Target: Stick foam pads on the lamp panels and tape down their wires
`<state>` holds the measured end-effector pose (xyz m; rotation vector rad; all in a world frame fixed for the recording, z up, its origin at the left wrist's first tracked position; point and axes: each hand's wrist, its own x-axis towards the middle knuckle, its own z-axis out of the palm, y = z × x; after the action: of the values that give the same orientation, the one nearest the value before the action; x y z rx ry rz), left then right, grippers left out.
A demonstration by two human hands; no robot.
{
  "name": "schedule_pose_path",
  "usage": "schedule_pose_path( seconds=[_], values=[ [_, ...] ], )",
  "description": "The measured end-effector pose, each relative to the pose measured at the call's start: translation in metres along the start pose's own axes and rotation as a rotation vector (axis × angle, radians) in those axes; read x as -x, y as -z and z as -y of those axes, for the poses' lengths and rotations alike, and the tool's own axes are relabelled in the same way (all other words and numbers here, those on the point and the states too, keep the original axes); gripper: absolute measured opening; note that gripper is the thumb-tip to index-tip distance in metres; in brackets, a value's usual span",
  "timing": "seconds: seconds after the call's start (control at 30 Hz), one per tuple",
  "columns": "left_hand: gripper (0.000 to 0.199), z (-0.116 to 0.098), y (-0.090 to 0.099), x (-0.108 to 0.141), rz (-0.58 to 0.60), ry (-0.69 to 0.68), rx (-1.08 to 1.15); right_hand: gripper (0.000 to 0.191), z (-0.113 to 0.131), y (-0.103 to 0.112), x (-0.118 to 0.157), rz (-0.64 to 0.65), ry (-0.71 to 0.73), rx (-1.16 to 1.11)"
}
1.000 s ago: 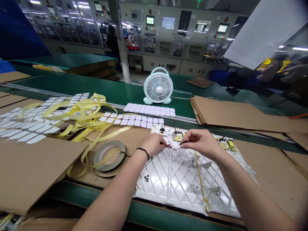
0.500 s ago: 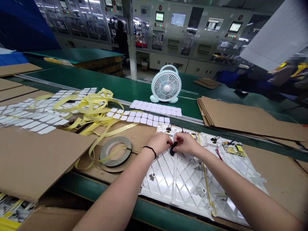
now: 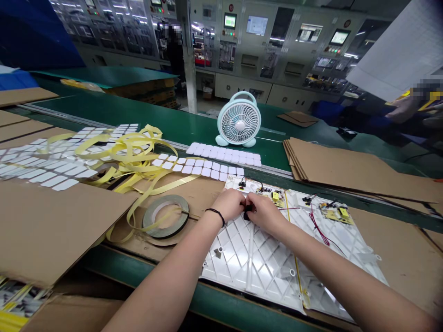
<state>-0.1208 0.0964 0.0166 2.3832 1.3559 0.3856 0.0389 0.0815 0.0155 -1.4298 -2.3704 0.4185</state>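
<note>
Close together over the upper part of a ribbed white plastic panel [image 3: 266,258] are my two hands. My right hand [image 3: 262,210] pinches a small black strip [image 3: 247,215], possibly tape or foam, whose lower end shows below the fingers. My left hand [image 3: 231,202], with a black band at the wrist, is closed with its fingertips against the right hand's. Whether it also grips the strip is hidden. Just beyond the right hand, a small circuit board [image 3: 276,196] with a yellow part sits on the panel. A second white panel [image 3: 360,258] with red wires lies alongside.
A tape roll [image 3: 149,226] and tangled yellow liner [image 3: 128,150] lie left, near sheets of white pads [image 3: 214,170]. A light-blue fan [image 3: 239,123] stands behind. Cardboard sheets [image 3: 346,170] are stacked right; more cardboard [image 3: 62,221] lies left. People stand farther off.
My right hand has shifted slightly left and turned over the black strip, so less of the strip shows. More of the circuit board and the red wires are now visible.
</note>
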Motion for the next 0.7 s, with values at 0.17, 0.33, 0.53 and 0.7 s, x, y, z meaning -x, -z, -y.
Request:
schedule_pose_path(
  seconds=[0.17,0.33,0.53,0.7],
  values=[
    [0.018,-0.003,0.003,0.001,0.003,0.004,-0.017,0.021,0.001,0.002,0.002,-0.010,-0.049,0.019],
    [0.020,-0.004,0.004,0.002,0.015,-0.010,-0.026,0.026,-0.003,-0.001,-0.002,0.003,-0.142,-0.056],
    [0.043,-0.011,0.011,0.011,-0.055,0.018,0.047,0.032,-0.002,0.002,-0.010,-0.002,-0.229,-0.048],
    [0.031,-0.021,0.016,0.020,0.056,-0.038,-0.071,0.029,-0.002,0.001,-0.011,0.002,-0.238,-0.024]
  ],
)
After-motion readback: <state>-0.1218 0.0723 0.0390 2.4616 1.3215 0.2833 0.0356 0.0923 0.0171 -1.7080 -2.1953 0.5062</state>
